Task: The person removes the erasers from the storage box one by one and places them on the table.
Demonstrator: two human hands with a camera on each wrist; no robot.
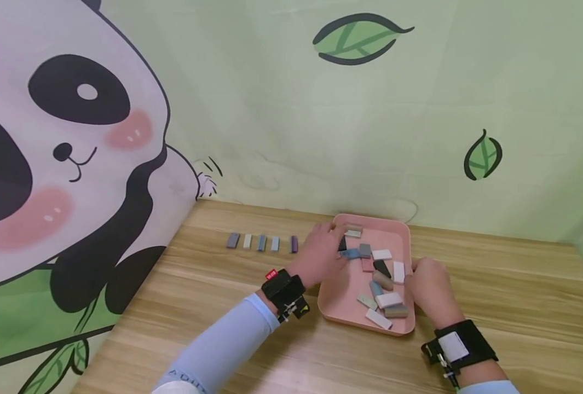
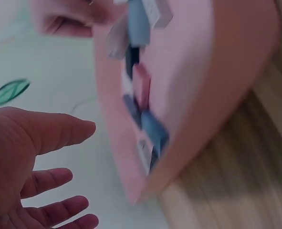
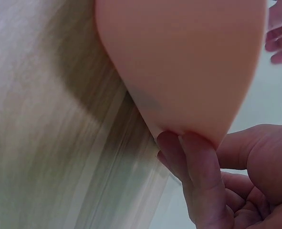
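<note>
A pink tray (image 1: 342, 306) on the wooden table holds a scatter of small blocks, among them white, grey, blue, pink and black ones. My right hand (image 1: 431, 287) grips the tray's right edge; in the right wrist view its fingers (image 3: 203, 176) lie against the outer wall, with the thumb at the rim. Above the tray's left edge is my left hand (image 1: 321, 251). Its thumb and fingers are spread with nothing between them in the left wrist view. A blue block (image 2: 153, 129) and a pink block (image 2: 141, 86) lie in the tray near that hand.
Left of the tray, several blocks stand in a spaced row, from a grey-purple block (image 1: 233, 240) to a dark purple block (image 1: 294, 244). Behind the table (image 1: 508, 295) hangs a pale green backdrop (image 1: 271, 109) printed with a panda and leaves.
</note>
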